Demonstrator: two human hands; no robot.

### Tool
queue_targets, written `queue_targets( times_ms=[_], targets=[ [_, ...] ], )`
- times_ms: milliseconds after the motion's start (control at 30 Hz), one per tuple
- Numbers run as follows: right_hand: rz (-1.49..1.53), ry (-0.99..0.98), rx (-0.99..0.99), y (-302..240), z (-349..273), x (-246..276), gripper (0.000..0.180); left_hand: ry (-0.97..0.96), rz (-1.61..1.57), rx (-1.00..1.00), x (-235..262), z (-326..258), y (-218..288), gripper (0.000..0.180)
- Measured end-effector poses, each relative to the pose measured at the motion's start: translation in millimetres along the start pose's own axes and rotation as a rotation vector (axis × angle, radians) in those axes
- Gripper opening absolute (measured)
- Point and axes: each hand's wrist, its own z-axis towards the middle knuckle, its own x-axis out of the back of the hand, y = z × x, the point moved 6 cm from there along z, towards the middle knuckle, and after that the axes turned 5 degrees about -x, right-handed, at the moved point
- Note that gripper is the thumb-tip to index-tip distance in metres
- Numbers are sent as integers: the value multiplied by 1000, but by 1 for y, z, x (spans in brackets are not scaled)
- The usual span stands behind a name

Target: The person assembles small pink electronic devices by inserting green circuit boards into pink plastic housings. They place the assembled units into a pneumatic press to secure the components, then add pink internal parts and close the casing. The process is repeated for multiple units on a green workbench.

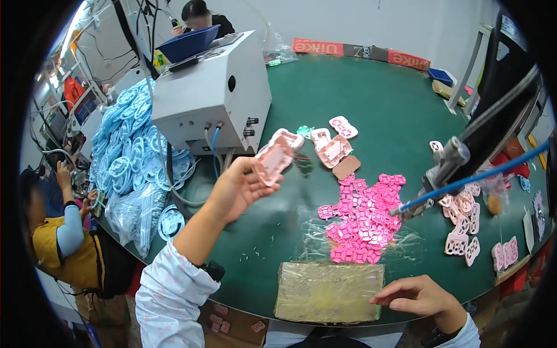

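Observation:
My left hand (241, 188) is raised over the table and closed on a pale pink plastic shell (271, 165), gripped by its near side. Behind it are another pale pink shell (284, 138) and a small green piece (304, 131). Further right lie more pale pink shells (325, 145) and a brown rectangular piece (346, 167). Bright pink plastic pieces (365, 217) form a pile on clear film. My right hand (420, 298) is empty, fingers extended, beside the right edge of a tape-wrapped block (331, 293) at the table's near edge.
A grey machine box (209, 93) with hoses stands left, next to heaped light blue parts (127, 139). At right, a metal tool on an arm (449, 156) with a blue hose (464, 182) overhangs the table near pale pink parts (458, 217). Two people work at the left and far side.

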Motion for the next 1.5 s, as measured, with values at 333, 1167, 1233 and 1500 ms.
queue_targets(
  times_ms=[333,1167,1233,1500],
  targets=[
    [-439,-246,223,-48,62,-71,26,-368,-21,-125,-104,8,36,54],
    [267,-974,-92,14,108,-309,32,-328,345,-137,-132,80,51,50],
    [311,-964,-111,14,112,-312,33,-307,333,-125,-123,84,48,50],
    [383,-919,-140,22,123,-322,36,-303,292,-139,-130,78,46,51]
  ],
)
